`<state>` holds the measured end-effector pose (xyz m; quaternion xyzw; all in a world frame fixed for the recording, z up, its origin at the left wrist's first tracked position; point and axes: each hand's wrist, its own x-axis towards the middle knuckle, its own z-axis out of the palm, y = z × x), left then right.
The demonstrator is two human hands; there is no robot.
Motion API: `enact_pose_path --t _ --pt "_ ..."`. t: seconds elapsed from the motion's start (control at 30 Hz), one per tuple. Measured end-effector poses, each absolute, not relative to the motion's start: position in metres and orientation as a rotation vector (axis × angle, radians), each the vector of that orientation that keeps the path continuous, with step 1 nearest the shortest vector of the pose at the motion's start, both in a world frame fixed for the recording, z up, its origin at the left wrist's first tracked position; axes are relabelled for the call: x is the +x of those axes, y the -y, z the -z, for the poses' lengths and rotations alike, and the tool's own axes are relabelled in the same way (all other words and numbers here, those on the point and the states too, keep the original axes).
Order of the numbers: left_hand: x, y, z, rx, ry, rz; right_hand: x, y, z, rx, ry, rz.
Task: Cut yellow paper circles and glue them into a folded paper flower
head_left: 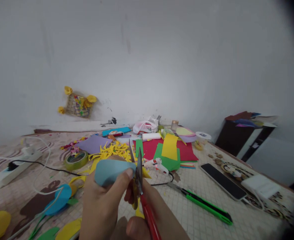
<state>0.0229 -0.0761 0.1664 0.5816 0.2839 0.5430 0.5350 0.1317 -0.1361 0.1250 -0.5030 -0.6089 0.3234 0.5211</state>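
My left hand is closed on a folded light blue paper piece, thumb pressed on its right end. My right hand grips red-handled scissors, whose open blades point up right beside the blue paper's edge. A yellow paper scrap shows just behind the blades. Both hands hover low over the table near its front edge.
Yellow paper strips, a tape roll, a white glue gun, red, green and yellow sheets, green scissors, a black phone, a power strip with cables, paper flowers at left, a dark side table.
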Motion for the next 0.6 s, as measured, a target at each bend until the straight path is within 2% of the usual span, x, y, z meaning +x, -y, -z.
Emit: enact_pose_path --t 0.6 --pt "0.013 0.061 -0.159 1.500 -0.520 -1.311 0.156 0.136 -0.144 -1.254 1.587 -0.817"
